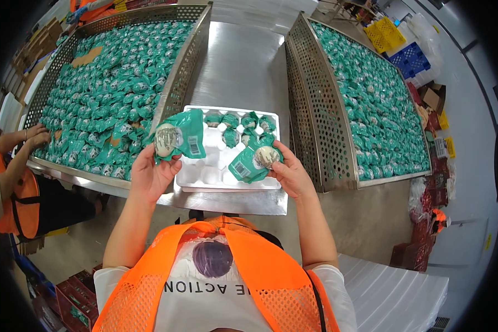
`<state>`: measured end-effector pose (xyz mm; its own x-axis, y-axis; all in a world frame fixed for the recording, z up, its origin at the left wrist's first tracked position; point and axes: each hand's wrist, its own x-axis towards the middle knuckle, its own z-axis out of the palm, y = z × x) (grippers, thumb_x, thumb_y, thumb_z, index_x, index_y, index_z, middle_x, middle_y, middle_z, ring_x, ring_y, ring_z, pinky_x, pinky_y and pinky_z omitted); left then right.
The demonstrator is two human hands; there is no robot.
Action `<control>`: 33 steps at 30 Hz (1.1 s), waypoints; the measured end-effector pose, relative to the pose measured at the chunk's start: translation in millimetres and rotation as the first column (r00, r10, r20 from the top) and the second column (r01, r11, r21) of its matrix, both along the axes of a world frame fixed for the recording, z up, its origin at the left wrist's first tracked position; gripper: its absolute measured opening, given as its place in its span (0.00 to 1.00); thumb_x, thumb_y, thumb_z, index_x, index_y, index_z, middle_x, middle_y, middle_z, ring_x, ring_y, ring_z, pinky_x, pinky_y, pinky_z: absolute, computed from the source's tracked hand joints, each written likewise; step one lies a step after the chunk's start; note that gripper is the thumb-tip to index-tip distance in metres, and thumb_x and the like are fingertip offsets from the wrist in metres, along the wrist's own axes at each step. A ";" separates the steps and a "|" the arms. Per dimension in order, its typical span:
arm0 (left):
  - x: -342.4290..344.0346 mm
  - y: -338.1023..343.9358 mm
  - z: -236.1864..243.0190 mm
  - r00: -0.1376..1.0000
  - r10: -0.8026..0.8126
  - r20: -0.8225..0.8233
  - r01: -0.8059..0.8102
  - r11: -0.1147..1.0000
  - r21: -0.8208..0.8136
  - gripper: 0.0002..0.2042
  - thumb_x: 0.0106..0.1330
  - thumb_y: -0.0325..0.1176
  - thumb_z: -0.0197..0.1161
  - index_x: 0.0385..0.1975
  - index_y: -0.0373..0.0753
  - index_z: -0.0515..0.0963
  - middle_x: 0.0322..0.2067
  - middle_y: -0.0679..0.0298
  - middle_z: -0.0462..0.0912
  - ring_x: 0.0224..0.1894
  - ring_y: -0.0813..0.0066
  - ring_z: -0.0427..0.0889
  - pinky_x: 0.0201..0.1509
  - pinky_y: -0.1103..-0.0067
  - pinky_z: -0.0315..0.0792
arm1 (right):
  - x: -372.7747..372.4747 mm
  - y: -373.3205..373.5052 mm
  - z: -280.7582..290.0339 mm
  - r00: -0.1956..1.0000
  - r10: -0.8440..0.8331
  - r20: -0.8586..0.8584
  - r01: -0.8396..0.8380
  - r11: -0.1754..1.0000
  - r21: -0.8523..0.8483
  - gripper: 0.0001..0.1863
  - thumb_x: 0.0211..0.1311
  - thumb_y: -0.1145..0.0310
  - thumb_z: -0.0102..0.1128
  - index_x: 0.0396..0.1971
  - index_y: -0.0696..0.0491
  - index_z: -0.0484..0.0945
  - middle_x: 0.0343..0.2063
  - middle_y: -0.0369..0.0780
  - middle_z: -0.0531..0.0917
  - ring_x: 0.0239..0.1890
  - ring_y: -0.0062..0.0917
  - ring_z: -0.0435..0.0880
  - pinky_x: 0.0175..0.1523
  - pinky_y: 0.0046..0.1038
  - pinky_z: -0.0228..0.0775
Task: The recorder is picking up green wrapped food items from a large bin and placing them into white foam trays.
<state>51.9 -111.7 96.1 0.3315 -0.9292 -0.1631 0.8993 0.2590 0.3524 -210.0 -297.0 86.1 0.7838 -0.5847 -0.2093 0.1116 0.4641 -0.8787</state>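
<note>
My left hand (154, 176) pinches a green plastic pouch (189, 141) with a pale, egg-shaped item showing through it. A second pouched egg (249, 166), also green with a pale egg in it, is held between the fingers and thumb of my right hand (291, 174). Both are raised over a white foam egg tray (205, 180) on the metal table. Several green-wrapped eggs (231, 137) sit in cups at the tray's far side, partly covered by the right pouch. Bare cups show nearer to me.
Perforated metal bins stand on both sides, the left bin (189, 66) and the right bin (307, 110), filled with wrapped eggs. At the left bin another person's hands (34, 135) reach in. White sheets (393, 288) lie at lower right; yellow (384, 34) and blue (409, 59) crates stand at far right.
</note>
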 end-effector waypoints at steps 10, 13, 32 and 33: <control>-22.9 -34.1 -57.6 0.996 -0.086 0.023 0.082 0.987 0.140 0.16 0.61 0.38 0.51 0.46 0.39 0.65 0.40 0.59 0.73 0.39 0.64 0.74 0.40 0.71 0.73 | -27.9 -14.5 -9.2 0.988 -0.141 -0.062 0.139 0.990 -0.037 0.29 0.52 0.78 0.49 0.56 0.57 0.54 0.46 0.43 0.69 0.44 0.24 0.72 0.45 0.26 0.68; -22.4 -39.1 -76.9 0.994 -0.040 0.100 0.009 0.954 0.299 0.15 0.60 0.37 0.53 0.45 0.40 0.67 0.39 0.63 0.73 0.39 0.68 0.73 0.39 0.74 0.72 | -35.7 -27.0 -14.1 0.928 -0.349 0.133 0.331 0.933 0.138 0.27 0.52 0.79 0.49 0.54 0.56 0.54 0.46 0.43 0.68 0.46 0.26 0.71 0.47 0.29 0.68; -24.3 -42.3 -95.2 0.925 -0.114 0.363 -0.032 0.927 0.375 0.19 0.60 0.36 0.53 0.50 0.43 0.61 0.43 0.66 0.69 0.43 0.76 0.70 0.38 0.78 0.70 | 24.9 -30.6 -39.3 0.447 -0.461 -0.767 -0.812 0.150 -0.564 0.14 0.45 0.68 0.55 0.35 0.55 0.71 0.33 0.47 0.74 0.36 0.39 0.75 0.38 0.35 0.69; -22.4 -40.5 -96.9 0.927 -0.105 0.360 -0.039 0.927 0.372 0.19 0.60 0.36 0.53 0.50 0.43 0.61 0.43 0.66 0.69 0.43 0.76 0.70 0.38 0.78 0.70 | 27.0 -32.5 -36.2 0.449 -0.440 -0.778 -0.816 0.155 -0.558 0.14 0.46 0.67 0.55 0.34 0.55 0.72 0.31 0.46 0.74 0.35 0.39 0.76 0.38 0.35 0.69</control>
<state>29.5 -152.2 -0.8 0.4044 -0.8382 -0.3659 0.6919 0.0188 0.7217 -182.9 -329.6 49.9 0.7519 -0.6203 -0.2232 -0.6497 -0.7547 -0.0915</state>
